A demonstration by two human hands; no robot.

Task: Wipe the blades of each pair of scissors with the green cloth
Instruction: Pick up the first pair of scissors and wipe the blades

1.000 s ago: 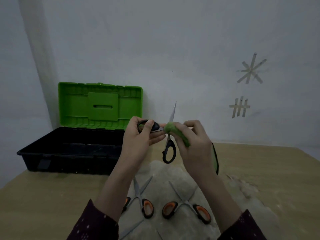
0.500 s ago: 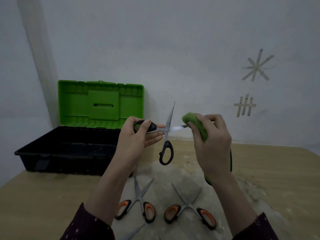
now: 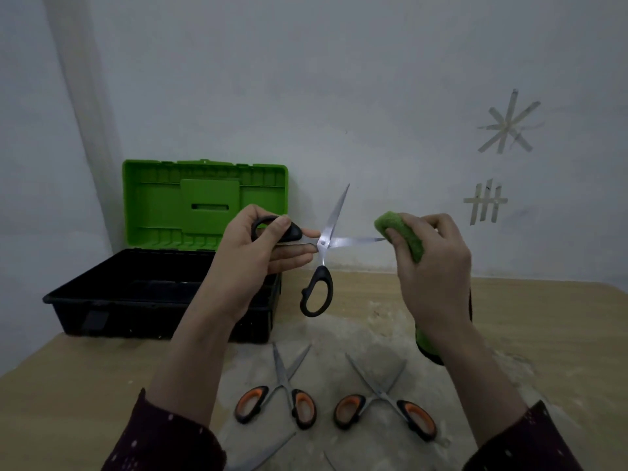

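Over table (image 3: 543, 334), right grip (image 3: 431, 266) tight around green cloth (image 3: 402, 232)

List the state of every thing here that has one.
Black scissors: blades open, held up by one handle in the left hand.
Green cloth: bunched in the right hand, at the sideways blade's tip.
Toolbox: lid open.
Left orange scissors: open, flat on the table.
Right orange scissors: open, flat on the table.

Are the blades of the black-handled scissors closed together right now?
No: the black-handled scissors, held by the left hand, are spread wide, one blade pointing up, the other toward the green cloth.
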